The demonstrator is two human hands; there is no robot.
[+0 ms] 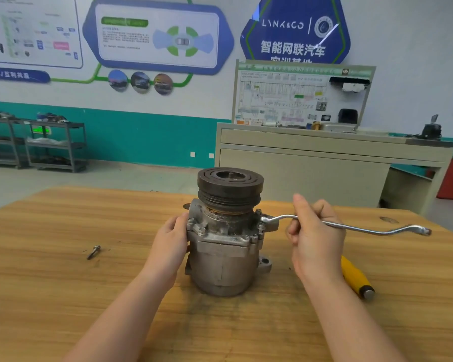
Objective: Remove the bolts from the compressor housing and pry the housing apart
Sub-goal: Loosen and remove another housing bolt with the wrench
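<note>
Compressor (225, 239) upright mid-table (63, 283); loose bolt (94, 252) left; wrench (351, 226) right; screwdriver handle (356, 278) right, nearer.

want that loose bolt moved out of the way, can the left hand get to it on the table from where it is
Probably yes: the loose steel bolt lies alone on bare wooden table left of the left hand, though that hand would have to release the grey metal compressor.
</note>
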